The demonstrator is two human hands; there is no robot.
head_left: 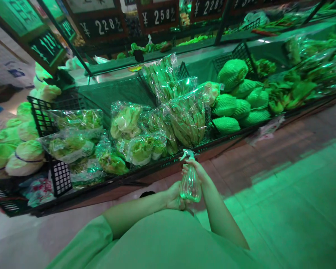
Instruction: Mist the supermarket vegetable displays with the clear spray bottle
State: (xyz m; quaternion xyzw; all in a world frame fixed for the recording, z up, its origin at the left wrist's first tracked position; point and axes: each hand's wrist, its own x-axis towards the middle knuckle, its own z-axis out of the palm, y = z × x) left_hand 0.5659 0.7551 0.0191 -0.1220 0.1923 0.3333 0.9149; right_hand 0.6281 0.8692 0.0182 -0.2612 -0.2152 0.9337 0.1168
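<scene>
Shirt fabric is filling the foreground. Beyond, my left hand is half-curling beside the spray bottle, its grip partly hidden, so I can't tell its hold; my right hand is wrapping the neck. Holding upright, supporting underneath, is steadying best. Clear, ribbed, pale-topped, it's sitting before bagged greens.

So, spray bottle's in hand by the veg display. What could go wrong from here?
1. Drop: the right hand grips the spray bottle near its neck, with the left hand by its lower side; if the grip slipped, it could fall to the tiled floor.
2. Knock: bagged greens sit near the display's front edge, so a bump might tip one off.
3. Spray could land on plastic wrapping, not leaves.
</scene>
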